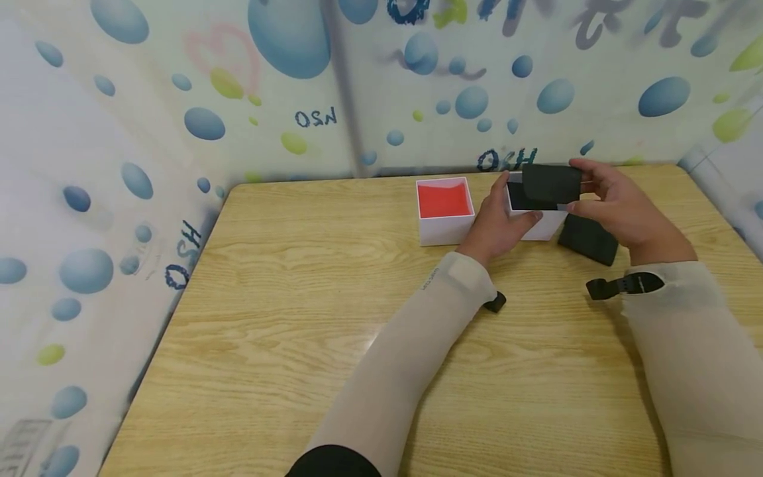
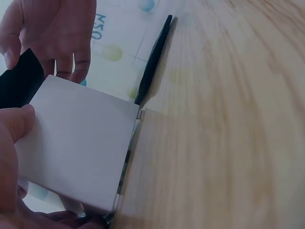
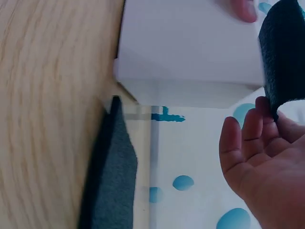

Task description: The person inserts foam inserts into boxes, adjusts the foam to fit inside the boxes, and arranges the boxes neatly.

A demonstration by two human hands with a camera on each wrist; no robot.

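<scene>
A white open-topped box (image 1: pixel 539 230) stands near the back of the table, with dark material (image 1: pixel 517 197) showing inside. My left hand (image 1: pixel 495 222) grips its left side, the thumb lying over the front wall (image 2: pixel 81 138). Above the box's opening, my right hand (image 1: pixel 622 209) pinches the right edge of a folded black felt cloth (image 1: pixel 554 184). The cloth's bent edge shows in the right wrist view, where the fingers (image 3: pixel 252 138) touch it from below. Whether part of this cloth goes down into the box cannot be told.
Another black felt piece (image 1: pixel 589 240) lies on the table right of the box, below my right hand. On the left stands a second white box (image 1: pixel 446 232) with red material (image 1: pixel 444 201) inside. A patterned curtain (image 1: pixel 369 99) hangs behind the wooden table (image 1: pixel 268 318).
</scene>
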